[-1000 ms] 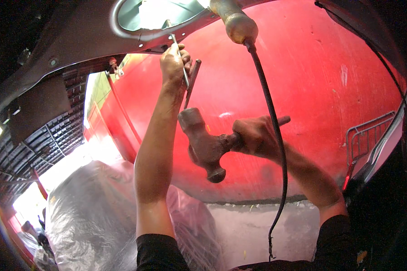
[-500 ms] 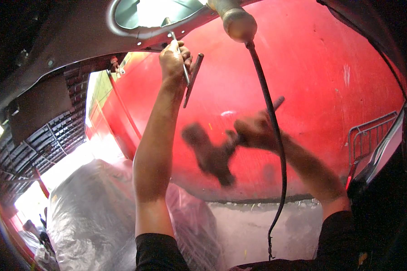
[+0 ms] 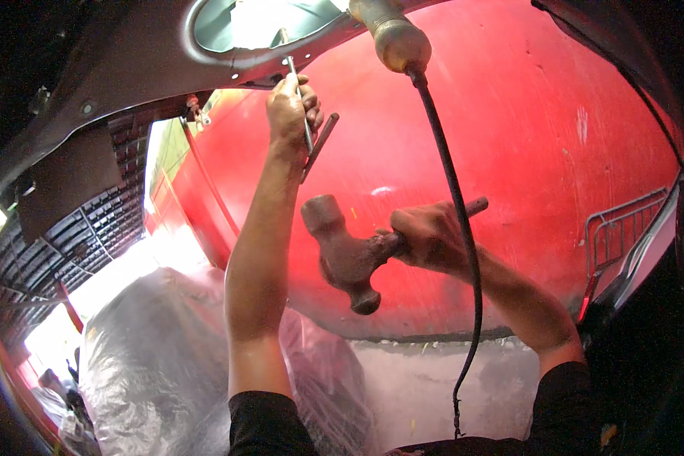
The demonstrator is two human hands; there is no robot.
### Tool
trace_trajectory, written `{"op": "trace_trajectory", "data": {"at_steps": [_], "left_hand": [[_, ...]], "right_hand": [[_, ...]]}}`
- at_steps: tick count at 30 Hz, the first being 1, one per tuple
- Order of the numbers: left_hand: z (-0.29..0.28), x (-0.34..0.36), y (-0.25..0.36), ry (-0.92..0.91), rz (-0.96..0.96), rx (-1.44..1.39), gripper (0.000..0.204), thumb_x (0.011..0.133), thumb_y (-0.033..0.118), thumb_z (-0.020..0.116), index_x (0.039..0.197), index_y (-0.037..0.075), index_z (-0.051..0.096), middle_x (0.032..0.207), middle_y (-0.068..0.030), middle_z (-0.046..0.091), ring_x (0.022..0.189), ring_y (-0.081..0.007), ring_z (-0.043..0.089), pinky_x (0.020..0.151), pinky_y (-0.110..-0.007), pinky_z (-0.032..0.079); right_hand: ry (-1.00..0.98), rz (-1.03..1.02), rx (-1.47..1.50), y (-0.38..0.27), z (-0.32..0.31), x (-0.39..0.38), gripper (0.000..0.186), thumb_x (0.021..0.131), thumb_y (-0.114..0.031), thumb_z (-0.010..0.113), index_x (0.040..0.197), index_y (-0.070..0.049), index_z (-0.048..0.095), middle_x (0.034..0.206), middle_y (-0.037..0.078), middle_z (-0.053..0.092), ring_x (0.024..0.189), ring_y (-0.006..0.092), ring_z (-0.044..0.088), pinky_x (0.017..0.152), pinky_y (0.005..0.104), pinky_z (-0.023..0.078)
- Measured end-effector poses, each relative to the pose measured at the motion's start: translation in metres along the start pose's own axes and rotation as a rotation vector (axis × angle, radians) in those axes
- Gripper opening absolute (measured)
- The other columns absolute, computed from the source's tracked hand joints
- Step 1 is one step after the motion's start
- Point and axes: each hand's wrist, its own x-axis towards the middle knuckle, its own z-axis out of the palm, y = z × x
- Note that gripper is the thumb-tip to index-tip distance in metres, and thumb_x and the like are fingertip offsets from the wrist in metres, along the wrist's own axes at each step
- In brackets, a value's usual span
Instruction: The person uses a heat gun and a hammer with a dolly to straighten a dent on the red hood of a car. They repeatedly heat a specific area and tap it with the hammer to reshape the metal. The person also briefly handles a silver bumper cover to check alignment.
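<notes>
My left hand (image 3: 292,110) is raised and closed around a thin metal rod (image 3: 309,134), whose upper end reaches toward an oval opening (image 3: 210,26) in the dark metal panel (image 3: 146,61). A second, darker rod (image 3: 321,147) slants beside it at that hand; whether the fingers hold this one too, I cannot tell. Lower and to the right, my right hand (image 3: 431,234) grips the handle of a worn ball-peen hammer (image 3: 342,254), its head left of the hand, short of my left forearm. A cylindrical fitting (image 3: 394,38) with a black cable (image 3: 441,137) hangs in front of my right arm.
Behind is a large red wall (image 3: 532,129) above a pale lower band (image 3: 410,395). Crumpled clear plastic sheeting (image 3: 144,342) covers something at lower left. A metal railing (image 3: 615,216) stands at right; a tiled roof (image 3: 76,235) shows at left.
The hammer, blurred half a second ago, is sharp now, slightly lower than a second ago. The right hand's handle end dropped since half a second ago. The darker rod's top has dropped.
</notes>
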Motion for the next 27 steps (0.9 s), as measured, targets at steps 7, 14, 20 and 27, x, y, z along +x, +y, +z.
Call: {"op": "trace_trajectory", "data": {"at_steps": [7, 14, 20, 27], "left_hand": [[0.000, 0.006, -0.012, 0.002, 0.058, -0.089, 0.025, 0.098, 0.024, 0.038, 0.103, 0.000, 0.043, 0.055, -0.0014, 0.039, 0.036, -0.0101, 0.035, 0.031, -0.026, 0.031], [0.003, 0.010, -0.015, 0.015, 0.065, -0.072, 0.023, 0.098, 0.024, 0.036, 0.100, 0.001, 0.043, 0.053, -0.0017, 0.038, 0.035, -0.0107, 0.035, 0.031, -0.026, 0.031], [0.002, 0.007, -0.012, 0.021, 0.062, -0.075, 0.024, 0.098, 0.024, 0.037, 0.100, 0.001, 0.043, 0.053, -0.0013, 0.038, 0.035, -0.0109, 0.035, 0.030, -0.026, 0.030], [-0.005, 0.003, -0.006, -0.007, 0.003, -0.101, 0.022, 0.098, 0.023, 0.038, 0.103, 0.003, 0.043, 0.055, 0.0007, 0.036, 0.037, -0.0096, 0.034, 0.033, -0.025, 0.030]], "right_hand": [[-0.037, -0.009, 0.015, -0.001, 0.001, -0.011, 0.033, 0.080, -0.027, 0.070, 0.065, -0.011, 0.046, 0.051, 0.007, 0.044, 0.043, 0.0258, 0.053, 0.038, 0.0403, 0.040], [-0.011, -0.075, -0.125, 0.025, 0.003, 0.007, 0.031, 0.083, -0.025, 0.069, 0.068, -0.010, 0.046, 0.048, 0.012, 0.040, 0.042, 0.0296, 0.052, 0.040, 0.0422, 0.039], [0.044, 0.065, -0.076, 0.034, 0.012, 0.011, 0.025, 0.085, -0.029, 0.065, 0.073, -0.011, 0.053, 0.056, 0.007, 0.054, 0.048, 0.0277, 0.060, 0.042, 0.0424, 0.046], [0.046, -0.219, 0.028, 0.003, -0.002, 0.001, 0.033, 0.072, -0.011, 0.072, 0.061, -0.008, 0.041, 0.051, 0.007, 0.043, 0.041, 0.0240, 0.049, 0.038, 0.0388, 0.036]]}}
